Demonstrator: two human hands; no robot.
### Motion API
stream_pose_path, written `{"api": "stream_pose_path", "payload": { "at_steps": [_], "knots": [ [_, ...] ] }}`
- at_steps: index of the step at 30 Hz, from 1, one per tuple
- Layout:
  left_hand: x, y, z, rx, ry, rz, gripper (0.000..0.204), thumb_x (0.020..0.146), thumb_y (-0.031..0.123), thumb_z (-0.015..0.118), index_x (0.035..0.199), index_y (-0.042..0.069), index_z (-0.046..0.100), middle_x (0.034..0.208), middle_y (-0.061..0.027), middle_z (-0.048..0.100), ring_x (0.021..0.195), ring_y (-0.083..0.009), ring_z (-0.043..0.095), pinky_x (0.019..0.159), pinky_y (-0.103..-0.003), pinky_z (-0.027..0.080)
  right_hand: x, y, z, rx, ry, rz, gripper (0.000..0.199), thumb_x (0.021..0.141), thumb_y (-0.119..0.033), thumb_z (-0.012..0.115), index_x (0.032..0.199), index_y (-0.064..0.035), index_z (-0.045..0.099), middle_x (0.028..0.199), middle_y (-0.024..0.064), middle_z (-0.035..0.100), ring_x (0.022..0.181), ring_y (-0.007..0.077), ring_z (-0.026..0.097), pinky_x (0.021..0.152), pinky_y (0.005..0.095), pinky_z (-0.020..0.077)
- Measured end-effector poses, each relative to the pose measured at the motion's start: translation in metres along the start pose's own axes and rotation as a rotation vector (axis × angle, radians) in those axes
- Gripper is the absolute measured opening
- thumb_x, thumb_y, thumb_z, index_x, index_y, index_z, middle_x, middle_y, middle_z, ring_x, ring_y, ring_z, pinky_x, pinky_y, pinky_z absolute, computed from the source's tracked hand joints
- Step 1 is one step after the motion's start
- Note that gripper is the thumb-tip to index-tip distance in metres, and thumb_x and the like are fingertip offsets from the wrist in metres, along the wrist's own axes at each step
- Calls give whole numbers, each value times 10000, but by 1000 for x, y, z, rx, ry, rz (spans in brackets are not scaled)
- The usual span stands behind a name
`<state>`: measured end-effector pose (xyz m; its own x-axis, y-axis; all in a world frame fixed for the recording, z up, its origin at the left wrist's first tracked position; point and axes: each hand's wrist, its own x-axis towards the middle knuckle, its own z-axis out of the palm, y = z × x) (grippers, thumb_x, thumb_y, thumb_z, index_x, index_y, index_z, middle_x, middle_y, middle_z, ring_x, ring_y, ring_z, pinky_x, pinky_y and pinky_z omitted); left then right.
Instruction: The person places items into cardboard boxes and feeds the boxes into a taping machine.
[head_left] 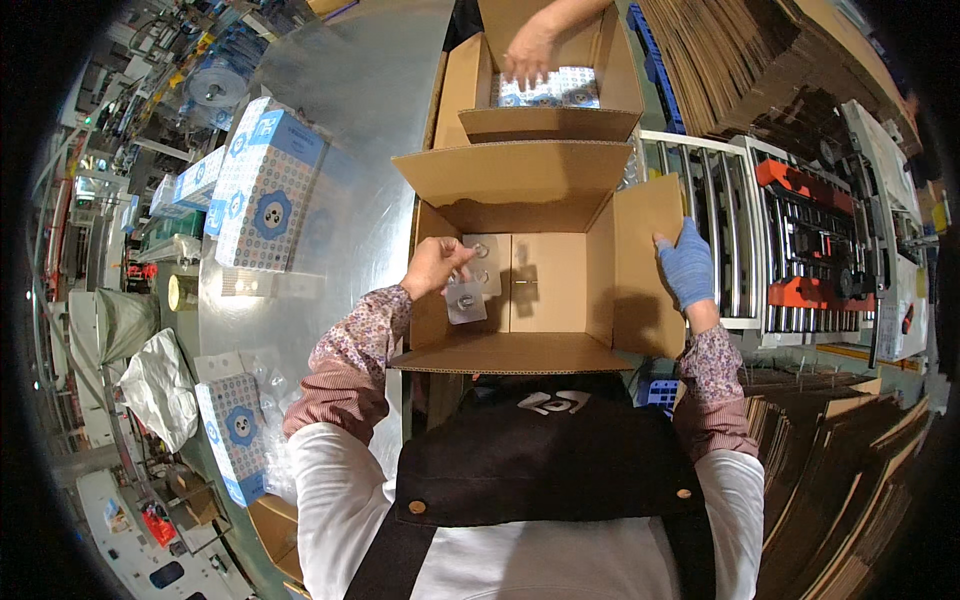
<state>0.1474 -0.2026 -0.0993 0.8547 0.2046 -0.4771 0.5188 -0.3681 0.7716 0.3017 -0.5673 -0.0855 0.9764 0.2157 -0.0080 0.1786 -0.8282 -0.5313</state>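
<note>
An open cardboard carton (548,265) stands in front of me with its flaps spread; only its bottom and a dark shadow show inside. Over its left side, my left hand (437,266) pinches clear plastic squares with small hooks (466,300), which dangle into the carton. My right hand (687,268), in a blue glove with bare fingertips, is at the right flap (640,285). Its thumb lies on the flap's inner face and its fingers run along the outer edge.
Another person's hand (530,50) reaches into a second carton (550,125) holding blue-and-white packs. More such packs (270,195) stand on the metal table (350,110) at left. A roller conveyor (705,200) and flattened cardboard stacks (740,60) are at right.
</note>
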Motion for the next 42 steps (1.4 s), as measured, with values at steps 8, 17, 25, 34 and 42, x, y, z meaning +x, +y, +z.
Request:
{"api": "stream_pose_path", "payload": {
  "at_steps": [8,17,25,34,42],
  "knots": [
    [-8,6,-16,-260,90,25,211,958,240,560,887,47,608,691,-28,657,371,-44,434,331,-204,347,8,-6,3,-33,-31,-6,542,843,-282,645,1214,76,478,933,288,640,867,418,631,754,465,506],
    [-32,25,-41,-450,252,157,199,957,248,561,886,65,592,666,0,619,398,-20,413,320,-179,318,6,-16,-2,-140,-16,-7,521,839,-271,644,1201,67,480,927,275,646,867,417,631,764,465,505],
    [-46,17,-31,-347,302,195,253,978,268,518,832,68,564,571,35,518,392,-26,393,316,-193,329,7,-28,-5,-133,-22,-16,482,837,-260,642,1169,56,492,905,285,640,859,423,630,761,476,502],
    [-69,42,-20,-77,312,265,321,965,241,552,728,28,510,555,22,468,507,-59,402,472,-256,364,2,-40,-14,-155,-3,-31,437,836,-227,641,1140,51,497,873,272,648,822,414,640,735,473,513],
    [-63,52,-5,240,450,430,406,898,285,652,649,-9,524,499,-82,404,472,-116,361,445,-314,338,7,-42,-12,-192,-53,-50,442,840,-233,633,1172,13,475,846,270,643,801,419,637,708,488,509]
  ]
}}
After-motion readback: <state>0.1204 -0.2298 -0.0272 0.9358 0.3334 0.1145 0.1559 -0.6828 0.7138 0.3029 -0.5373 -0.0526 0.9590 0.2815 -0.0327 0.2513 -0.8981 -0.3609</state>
